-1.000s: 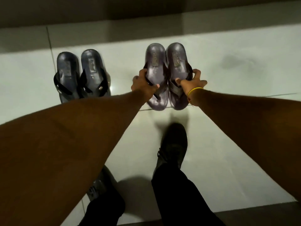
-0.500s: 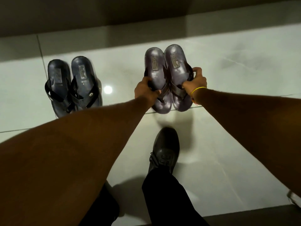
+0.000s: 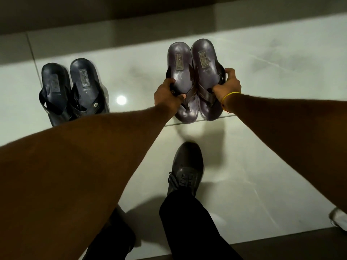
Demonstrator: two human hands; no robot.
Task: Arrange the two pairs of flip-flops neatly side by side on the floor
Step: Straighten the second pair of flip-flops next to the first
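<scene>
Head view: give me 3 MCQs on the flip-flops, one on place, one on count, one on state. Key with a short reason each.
1. Where does the black pair lie relative to the purple pair?
A. To its left
B. To its right
C. On top of it

2. How many flip-flops are in view?
A. Two
B. Four
C. Six

3. What is the state of the purple pair?
A. Lying untouched
B. Gripped by one hand only
C. Gripped from both sides, one hand on each flip-flop

Key:
1 A, the black pair sits further left on the floor, with a gap between.
2 B, two pairs show.
3 C, the left hand and right hand each clasp an outer edge.
</scene>
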